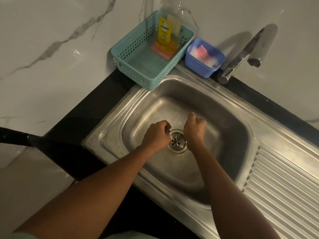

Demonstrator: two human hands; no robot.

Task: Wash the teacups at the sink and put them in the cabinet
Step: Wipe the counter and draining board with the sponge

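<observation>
Teacups are nowhere in this view: none in the basin, none on the drainboard (284, 187), and no cabinet shows, so I cannot tell where they sit. Your left hand (156, 135) and right hand (195, 130) hang low at centre frame, either side of the drain (177, 141). Both have fingers curled in, gripping nothing I can see. My read is that you hold them over the drain so drips land in the sink (138, 109), not on the black counter (86, 109).

No stream shows under the faucet (241, 54), upper right. Supplies line the back edge for easy reach. The teal basket (138, 66), with the dish soap bottle (164, 31) standing in it, sits on the sink's upper-left rim corner. The blue tub (198, 66), holding a pink sponge (203, 50) in suds, is just beside it, near the faucet base.

Room looks good, with open steel all around your hands and the ribbed drainboard at right for setting things down. Mind the spout overhead and the basket's lip when you lift out.
</observation>
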